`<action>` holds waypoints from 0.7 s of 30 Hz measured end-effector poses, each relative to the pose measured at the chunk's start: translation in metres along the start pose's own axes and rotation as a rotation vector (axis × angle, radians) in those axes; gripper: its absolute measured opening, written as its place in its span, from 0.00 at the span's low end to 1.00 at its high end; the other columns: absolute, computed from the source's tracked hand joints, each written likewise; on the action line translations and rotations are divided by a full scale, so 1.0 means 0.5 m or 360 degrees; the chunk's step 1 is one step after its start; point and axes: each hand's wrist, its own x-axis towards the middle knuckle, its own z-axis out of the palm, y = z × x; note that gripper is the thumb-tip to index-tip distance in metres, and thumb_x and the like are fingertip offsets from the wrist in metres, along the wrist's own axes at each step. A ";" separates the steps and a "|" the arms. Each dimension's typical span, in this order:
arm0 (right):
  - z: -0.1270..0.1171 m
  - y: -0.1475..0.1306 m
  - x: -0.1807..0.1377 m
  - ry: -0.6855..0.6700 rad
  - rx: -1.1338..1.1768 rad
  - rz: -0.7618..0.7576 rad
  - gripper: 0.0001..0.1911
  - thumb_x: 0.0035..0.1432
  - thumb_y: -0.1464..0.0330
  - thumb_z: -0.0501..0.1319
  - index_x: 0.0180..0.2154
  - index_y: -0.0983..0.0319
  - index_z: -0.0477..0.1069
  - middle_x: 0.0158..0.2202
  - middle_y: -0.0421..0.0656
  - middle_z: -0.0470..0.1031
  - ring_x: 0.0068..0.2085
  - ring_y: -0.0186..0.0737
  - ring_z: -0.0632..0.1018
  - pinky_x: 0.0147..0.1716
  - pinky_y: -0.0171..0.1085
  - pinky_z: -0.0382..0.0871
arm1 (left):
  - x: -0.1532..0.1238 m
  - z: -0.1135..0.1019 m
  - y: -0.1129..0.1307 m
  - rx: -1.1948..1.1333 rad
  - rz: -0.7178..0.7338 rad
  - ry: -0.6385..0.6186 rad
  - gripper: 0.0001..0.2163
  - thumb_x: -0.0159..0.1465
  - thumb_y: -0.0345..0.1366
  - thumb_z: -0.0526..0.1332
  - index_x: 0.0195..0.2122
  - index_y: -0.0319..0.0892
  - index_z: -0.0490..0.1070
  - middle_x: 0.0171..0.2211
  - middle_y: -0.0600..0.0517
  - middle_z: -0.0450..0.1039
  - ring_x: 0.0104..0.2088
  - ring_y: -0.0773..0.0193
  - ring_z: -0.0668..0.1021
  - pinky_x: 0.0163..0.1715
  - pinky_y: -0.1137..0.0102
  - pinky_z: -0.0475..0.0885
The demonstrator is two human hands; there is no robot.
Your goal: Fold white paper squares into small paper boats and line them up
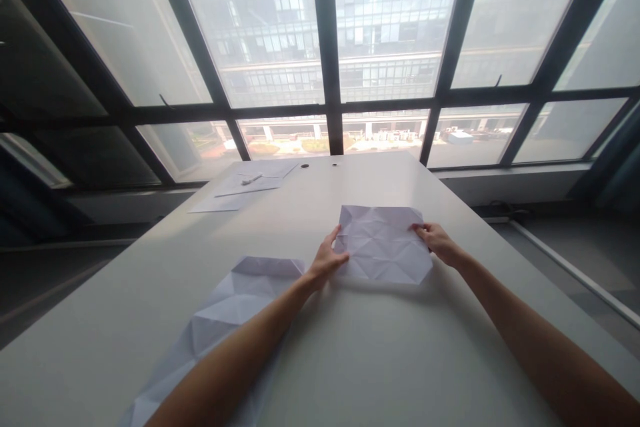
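Note:
A white sheet of paper (380,240), marked with crossing fold creases, is held between my two hands just over the table. My left hand (327,260) grips its left edge, thumb on top and the other fingers partly hidden by the paper. At the right edge, my right hand (434,240) pinches the paper between thumb and fingers. Beneath and beside my left forearm lies a larger creased paper (235,300), its folds standing up in ridges; the forearm covers part of it.
The white table (410,347) stretches toward tall windows with a dark frame (327,47). At its far left rest several flat white sheets (225,188) with a small white object (251,179) on top. Two round holes (305,165) sit near the far edge.

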 end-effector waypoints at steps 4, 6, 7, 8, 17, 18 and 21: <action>-0.004 -0.018 -0.008 0.0023 -0.0133 0.0025 0.26 0.51 0.49 0.64 0.36 0.68 0.75 0.16 0.36 0.64 0.17 0.30 0.63 0.14 0.31 0.54 | -0.001 0.002 0.007 0.0046 -0.0053 0.0067 0.35 0.55 0.31 0.63 0.65 0.39 0.61 0.60 0.39 0.66 0.58 0.47 0.71 0.51 0.62 0.71; -0.008 -0.024 -0.010 0.0020 -0.0167 0.0066 0.25 0.52 0.50 0.64 0.36 0.68 0.75 0.16 0.36 0.64 0.17 0.30 0.63 0.14 0.30 0.55 | -0.002 0.000 0.011 0.0029 -0.0068 0.0095 0.33 0.55 0.30 0.60 0.65 0.40 0.60 0.57 0.40 0.69 0.55 0.51 0.73 0.47 0.65 0.72; -0.010 -0.024 -0.010 0.0015 -0.0182 0.0083 0.25 0.52 0.51 0.64 0.36 0.68 0.75 0.16 0.36 0.64 0.17 0.30 0.64 0.14 0.30 0.55 | -0.002 -0.001 0.011 0.0005 -0.0075 0.0104 0.33 0.55 0.29 0.58 0.65 0.40 0.60 0.55 0.40 0.71 0.52 0.53 0.75 0.45 0.66 0.72; -0.013 -0.023 -0.009 0.0010 -0.0197 0.0096 0.24 0.53 0.51 0.64 0.36 0.68 0.75 0.16 0.36 0.64 0.17 0.30 0.64 0.14 0.30 0.55 | -0.001 -0.003 0.011 -0.0024 -0.0086 0.0103 0.33 0.55 0.29 0.57 0.65 0.40 0.60 0.52 0.41 0.73 0.47 0.56 0.77 0.42 0.68 0.73; -0.051 -0.005 -0.007 0.0207 -0.0944 0.0113 0.15 0.51 0.58 0.67 0.28 0.65 0.74 0.20 0.44 0.72 0.24 0.43 0.75 0.24 0.37 0.65 | 0.009 -0.006 -0.006 0.0032 -0.0049 0.0056 0.25 0.57 0.39 0.66 0.56 0.37 0.68 0.35 0.46 0.79 0.28 0.63 0.77 0.25 0.75 0.68; -0.053 -0.009 -0.011 0.0376 -0.1154 0.0006 0.14 0.52 0.59 0.67 0.32 0.65 0.76 0.25 0.48 0.75 0.30 0.47 0.77 0.29 0.39 0.68 | 0.009 -0.007 -0.006 0.0026 -0.0038 -0.0014 0.24 0.58 0.41 0.66 0.54 0.37 0.70 0.35 0.46 0.79 0.29 0.62 0.78 0.25 0.74 0.68; -0.043 -0.032 -0.026 0.0710 -0.1486 -0.0454 0.16 0.59 0.64 0.61 0.48 0.64 0.74 0.42 0.55 0.77 0.46 0.53 0.76 0.46 0.47 0.68 | 0.006 -0.009 -0.006 0.0118 0.0010 -0.0296 0.23 0.61 0.46 0.65 0.53 0.36 0.73 0.35 0.44 0.80 0.31 0.60 0.79 0.27 0.73 0.69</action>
